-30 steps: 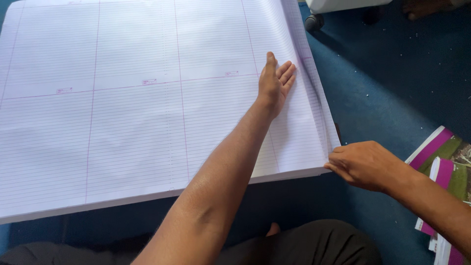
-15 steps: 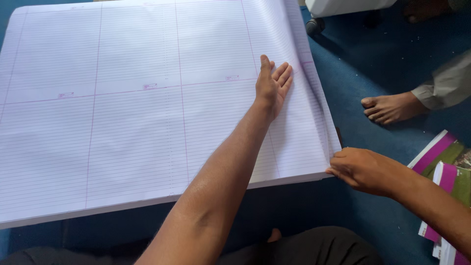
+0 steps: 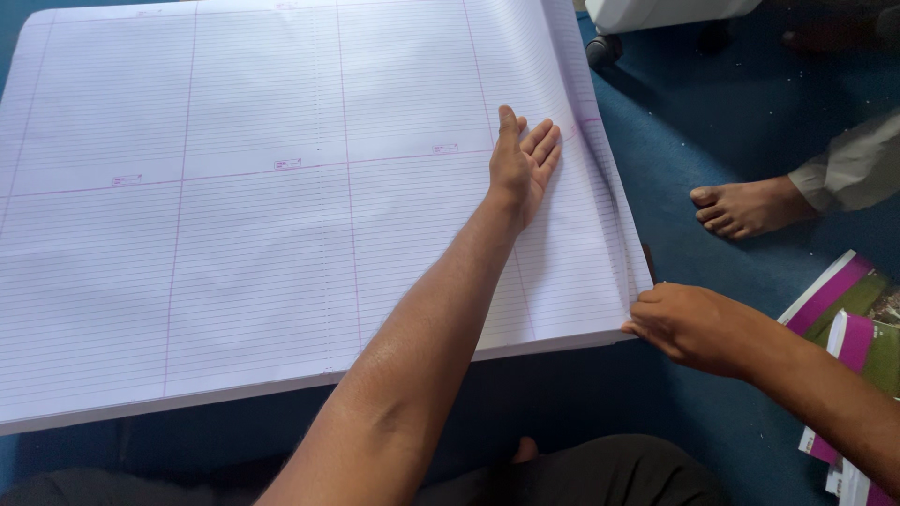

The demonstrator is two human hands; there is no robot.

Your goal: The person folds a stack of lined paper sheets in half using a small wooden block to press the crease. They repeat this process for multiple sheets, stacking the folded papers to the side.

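A large stack of white ruled paper sheets point(image 3: 234, 206) with pink grid lines fills most of the head view. My left hand point(image 3: 521, 164) lies flat on the top sheet near its right edge, fingers together and stretched out. My right hand point(image 3: 689, 323) pinches the near right corner of the stack, fingers closed on the sheet edges.
Blue carpet point(image 3: 712, 122) lies to the right of the stack. Another person's bare foot point(image 3: 745, 206) and pale trouser leg point(image 3: 858, 169) are at the right. Pink and green printed booklets point(image 3: 848, 314) lie at the lower right. A white object on a castor point(image 3: 605, 47) stands at the top right.
Another person's bare foot has stepped into view at the right. My right hand stays at the stack's corner and my left hand stays flat on the sheet.
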